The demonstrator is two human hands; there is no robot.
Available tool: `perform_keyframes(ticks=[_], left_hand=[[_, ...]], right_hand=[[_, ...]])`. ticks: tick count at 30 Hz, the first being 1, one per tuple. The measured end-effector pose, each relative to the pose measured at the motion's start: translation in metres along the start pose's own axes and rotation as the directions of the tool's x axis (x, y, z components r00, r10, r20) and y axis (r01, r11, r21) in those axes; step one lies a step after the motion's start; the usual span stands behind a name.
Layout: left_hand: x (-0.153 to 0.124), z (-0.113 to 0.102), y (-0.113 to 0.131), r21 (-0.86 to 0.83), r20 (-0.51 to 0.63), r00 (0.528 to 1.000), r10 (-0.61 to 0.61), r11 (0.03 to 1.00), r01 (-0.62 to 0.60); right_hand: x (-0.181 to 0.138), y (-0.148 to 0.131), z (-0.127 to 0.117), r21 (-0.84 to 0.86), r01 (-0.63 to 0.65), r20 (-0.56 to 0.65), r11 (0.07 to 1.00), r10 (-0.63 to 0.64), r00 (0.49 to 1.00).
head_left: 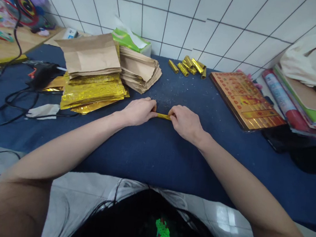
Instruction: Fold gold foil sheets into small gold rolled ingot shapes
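Note:
Between my two hands, a thin roll of gold foil paper lies level on or just over the blue cloth. The fingers of my left hand are closed on its left end. My right hand pinches the right end, and both ends are hidden under my fingers. Past my hands, near the wall, several finished-looking gold paper rolls lie in a loose heap. Left of my left hand is a stack of gold foil sheets, with brown paper sheets on top.
Another brown paper stack sits before a green tissue pack. At left lie a black glue gun with cables and a white scrap. A patterned gold box, a spray can and books occupy the right.

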State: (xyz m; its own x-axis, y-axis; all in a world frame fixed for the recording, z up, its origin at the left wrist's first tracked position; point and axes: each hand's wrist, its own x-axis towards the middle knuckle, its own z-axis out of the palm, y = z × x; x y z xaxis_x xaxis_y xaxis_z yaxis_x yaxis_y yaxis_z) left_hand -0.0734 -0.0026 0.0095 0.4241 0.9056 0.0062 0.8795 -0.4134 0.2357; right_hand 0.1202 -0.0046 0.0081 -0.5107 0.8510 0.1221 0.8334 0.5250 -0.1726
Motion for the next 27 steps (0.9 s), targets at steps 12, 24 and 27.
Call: perform_keyframes(ticks=[12, 24, 27], left_hand=[[-0.008, -0.012, 0.009, -0.295, -0.229, 0.969, 0.096, 0.942, -0.163], [-0.010, -0.017, 0.008, -0.291, -0.343, 0.925, 0.160, 0.919, -0.267], [-0.010, -0.016, 0.007, -0.312, -0.361, 0.921, 0.144, 0.912, -0.265]], right_hand=[[-0.004, 0.020, -0.013, 0.362, -0.045, 0.108, 0.931, 0.006, 0.994], [-0.007, 0.019, -0.015, 0.774, -0.230, 0.329, 0.590, -0.065, 0.942], [-0.007, 0.018, -0.011, 0.822, -0.242, 0.307, 0.515, -0.044, 0.951]])
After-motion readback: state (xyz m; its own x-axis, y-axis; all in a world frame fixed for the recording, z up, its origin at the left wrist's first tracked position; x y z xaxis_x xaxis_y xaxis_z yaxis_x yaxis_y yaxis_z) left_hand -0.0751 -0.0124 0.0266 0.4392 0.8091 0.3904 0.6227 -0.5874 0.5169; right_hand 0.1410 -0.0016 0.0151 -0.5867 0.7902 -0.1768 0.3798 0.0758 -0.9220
